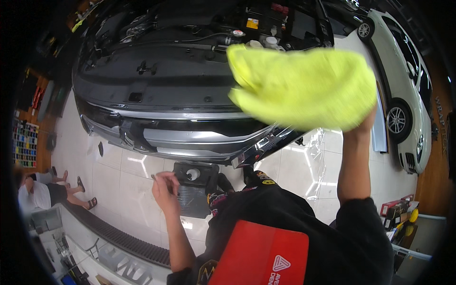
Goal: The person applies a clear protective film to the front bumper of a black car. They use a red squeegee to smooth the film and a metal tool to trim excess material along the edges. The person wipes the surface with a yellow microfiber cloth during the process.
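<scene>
My right hand (365, 124) is raised at the right, closed on a bright yellow-green cloth (304, 88). The cloth is blurred and spreads in front of the open engine bay (266, 28), and it hides most of that hand's fingers. Lower and to the left, my left hand (167, 184) hangs over the floor with its fingers curled. A small grey bit shows at its fingertips, too small to name. Ahead of me stands a dark car (156, 95) with its hood up, its chrome grille (185, 135) facing me.
A black rolling stool (187, 199) with a white bottle (192, 174) stands by my feet. A flat red panel (261, 254) is at my front. A white car (399, 71) is parked at right. Someone in sandals (45, 192) sits at left, near a grey tool cart (85, 254).
</scene>
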A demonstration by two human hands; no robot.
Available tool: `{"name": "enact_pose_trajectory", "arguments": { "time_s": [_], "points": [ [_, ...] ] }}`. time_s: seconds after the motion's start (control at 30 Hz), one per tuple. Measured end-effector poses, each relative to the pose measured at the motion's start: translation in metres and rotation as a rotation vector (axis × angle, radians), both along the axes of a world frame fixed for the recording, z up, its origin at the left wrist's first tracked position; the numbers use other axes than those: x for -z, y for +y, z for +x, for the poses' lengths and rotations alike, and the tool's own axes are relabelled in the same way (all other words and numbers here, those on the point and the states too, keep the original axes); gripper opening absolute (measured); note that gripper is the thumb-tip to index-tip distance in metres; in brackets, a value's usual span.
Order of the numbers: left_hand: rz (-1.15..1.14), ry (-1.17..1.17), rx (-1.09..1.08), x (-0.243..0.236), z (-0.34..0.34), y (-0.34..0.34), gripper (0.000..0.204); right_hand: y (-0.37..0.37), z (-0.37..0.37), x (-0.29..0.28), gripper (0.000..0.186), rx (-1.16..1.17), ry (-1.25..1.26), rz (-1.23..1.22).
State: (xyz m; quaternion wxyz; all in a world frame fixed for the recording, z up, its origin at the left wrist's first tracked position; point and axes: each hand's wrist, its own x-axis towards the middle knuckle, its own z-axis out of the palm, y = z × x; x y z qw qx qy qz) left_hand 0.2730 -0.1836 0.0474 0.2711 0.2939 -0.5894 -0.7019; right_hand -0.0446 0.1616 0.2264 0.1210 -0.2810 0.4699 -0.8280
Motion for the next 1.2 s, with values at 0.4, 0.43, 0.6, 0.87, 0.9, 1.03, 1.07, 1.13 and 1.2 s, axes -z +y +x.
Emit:
{"name": "enact_pose_trajectory", "arguments": {
  "time_s": [0.4,0.43,0.6,0.87,0.9,1.03,1.07,1.13,1.2],
  "points": [
    [-0.043,0.017,0.404,-0.025,-0.068,0.016,0.048,-0.025,0.104,0.204,0.024,0.602,-0.701,0.221],
    [-0.044,-0.003,0.401,-0.023,-0.06,0.016,0.048,-0.046,0.096,0.205,0.02,0.573,-0.774,0.024],
    [-0.035,-0.081,0.389,-0.012,-0.028,0.023,0.047,-0.086,0.054,0.218,0.026,0.845,-0.43,0.308],
    [-0.017,-0.106,0.271,0.006,0.006,0.012,0.05,-0.111,0.081,0.271,0.015,1.052,0.06,0.651],
    [-0.02,-0.105,0.265,0.005,0.008,0.01,0.051,-0.12,0.086,0.268,0.014,1.06,0.091,0.638],
    [-0.015,-0.075,0.227,0.006,0.012,0.003,0.051,-0.146,0.107,0.251,0.008,1.005,0.209,0.648],
    [-0.014,-0.071,0.226,0.005,0.012,0.002,0.051,-0.15,0.112,0.249,0.007,0.979,0.269,0.681],
    [-0.02,-0.065,0.24,0.003,0.01,0.001,0.05,-0.168,0.12,0.247,0.006,0.943,0.303,0.743],
    [-0.039,-0.065,0.259,-0.001,0.012,-0.001,0.05,-0.188,0.125,0.24,0.007,0.92,0.319,0.72]
  ]
}}
